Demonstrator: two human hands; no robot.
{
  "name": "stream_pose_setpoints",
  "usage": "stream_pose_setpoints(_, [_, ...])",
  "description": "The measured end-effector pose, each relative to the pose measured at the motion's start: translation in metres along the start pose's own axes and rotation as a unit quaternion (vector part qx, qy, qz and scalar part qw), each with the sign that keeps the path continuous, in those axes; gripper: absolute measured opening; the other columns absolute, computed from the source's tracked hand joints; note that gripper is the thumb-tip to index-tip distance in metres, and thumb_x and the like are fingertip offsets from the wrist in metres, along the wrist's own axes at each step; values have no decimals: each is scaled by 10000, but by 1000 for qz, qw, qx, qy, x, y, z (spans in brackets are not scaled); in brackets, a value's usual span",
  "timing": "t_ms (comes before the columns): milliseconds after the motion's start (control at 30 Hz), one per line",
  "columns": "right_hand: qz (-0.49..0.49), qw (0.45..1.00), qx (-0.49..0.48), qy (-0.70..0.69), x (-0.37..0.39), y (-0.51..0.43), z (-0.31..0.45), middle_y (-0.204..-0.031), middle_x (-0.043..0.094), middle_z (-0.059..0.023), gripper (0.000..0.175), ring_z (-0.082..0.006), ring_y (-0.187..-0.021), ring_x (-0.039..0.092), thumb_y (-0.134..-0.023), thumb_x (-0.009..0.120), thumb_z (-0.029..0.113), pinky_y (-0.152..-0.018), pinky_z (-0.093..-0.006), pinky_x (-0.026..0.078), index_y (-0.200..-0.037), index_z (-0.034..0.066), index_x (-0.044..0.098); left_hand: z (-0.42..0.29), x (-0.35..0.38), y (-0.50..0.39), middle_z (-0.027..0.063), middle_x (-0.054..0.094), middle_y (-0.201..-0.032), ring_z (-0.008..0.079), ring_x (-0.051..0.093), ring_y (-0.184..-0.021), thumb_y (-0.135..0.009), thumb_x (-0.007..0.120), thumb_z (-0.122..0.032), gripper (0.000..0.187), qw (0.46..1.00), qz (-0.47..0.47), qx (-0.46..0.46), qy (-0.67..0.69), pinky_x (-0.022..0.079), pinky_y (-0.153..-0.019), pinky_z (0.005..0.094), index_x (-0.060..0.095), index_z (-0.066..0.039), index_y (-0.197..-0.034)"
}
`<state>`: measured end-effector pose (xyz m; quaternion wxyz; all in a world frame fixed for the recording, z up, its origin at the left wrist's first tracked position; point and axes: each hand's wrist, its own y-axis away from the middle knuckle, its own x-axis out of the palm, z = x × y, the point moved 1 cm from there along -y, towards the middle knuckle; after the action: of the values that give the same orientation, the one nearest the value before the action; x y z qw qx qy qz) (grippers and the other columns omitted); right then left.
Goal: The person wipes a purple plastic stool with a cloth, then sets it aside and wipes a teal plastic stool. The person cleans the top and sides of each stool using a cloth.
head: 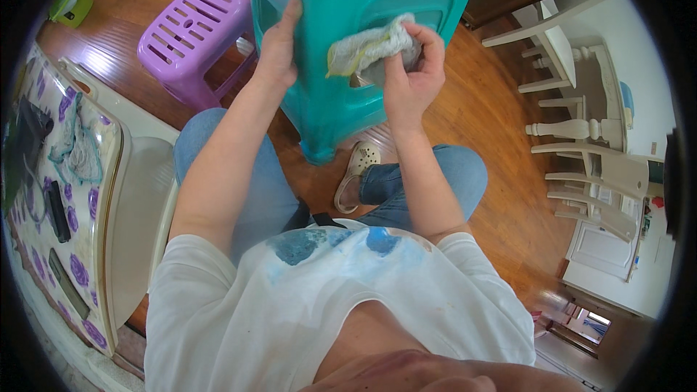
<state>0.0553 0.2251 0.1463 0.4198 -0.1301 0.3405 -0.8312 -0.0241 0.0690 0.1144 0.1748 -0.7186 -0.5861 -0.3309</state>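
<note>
A teal plastic stool [326, 27] is tilted in front of me, between my knees, with one corner low near the floor. My left hand [280, 46] grips its edge on the left, thumb pointing up along the side. My right hand [416, 68] pinches a whitish mesh cloth with a yellow edge [370, 46] between thumb and fingers, held against or just over the stool's side panel. The contact under the cloth is hidden.
A purple slotted plastic stool [190, 24] stands on the wooden floor at the upper left. Beside my left leg is a table with a flowered cover [81, 223], bearing a teal-edged cloth [79, 155]. White chairs [555, 49] stand at the right. A green bin [73, 5] is farther back.
</note>
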Motion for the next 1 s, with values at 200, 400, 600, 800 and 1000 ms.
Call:
stream_pose_setpoints(200, [113,982,-90,122,18,22,5,-1153,525,-142,331,-350,-1110,515,-716,704,-33,-922,-412,447,-1020,96,672,6,-2,-6,147,615,-1263,240,607,-1107,-924,656,-523,701,1000,-1,-10,5,490,-974,375,553,72,-1279])
stream_pose_setpoints(400, [221,966,31,129,-8,73,-20,-1119,513,-133,360,-341,-1102,531,-670,704,-85,-891,-396,465,-982,89,660,4,-11,-10,145,633,-1210,224,616,-1063,-928,663,-501,664,1000,1,-15,-4,503,-938,354,578,85,-1230])
stream_pose_setpoints(600, [113,980,151,68,-21,73,-31,-1055,626,-116,295,-263,-1009,611,-761,665,-38,-898,-357,486,-1044,35,622,13,-4,-2,155,643,-1177,230,619,-1068,-898,702,-500,706,999,24,-21,-42,505,-931,342,566,105,-1234])
stream_pose_setpoints(800, [123,940,308,-83,-43,67,-36,-1178,644,-98,334,-170,-1061,605,-941,620,73,-938,-303,466,-1247,-48,563,24,3,9,169,651,-1144,218,643,-1003,-872,741,-459,688,991,49,-29,-123,529,-873,323,568,114,-1212])
stream_pose_setpoints(1000, [111,918,355,-139,-62,79,-50,-1151,665,-84,292,-160,-1048,611,-953,594,57,-915,-307,472,-1228,-42,593,31,12,17,180,628,-1162,236,635,-1021,-877,743,-454,718,979,113,-19,-168,536,-880,340,519,111,-1260])
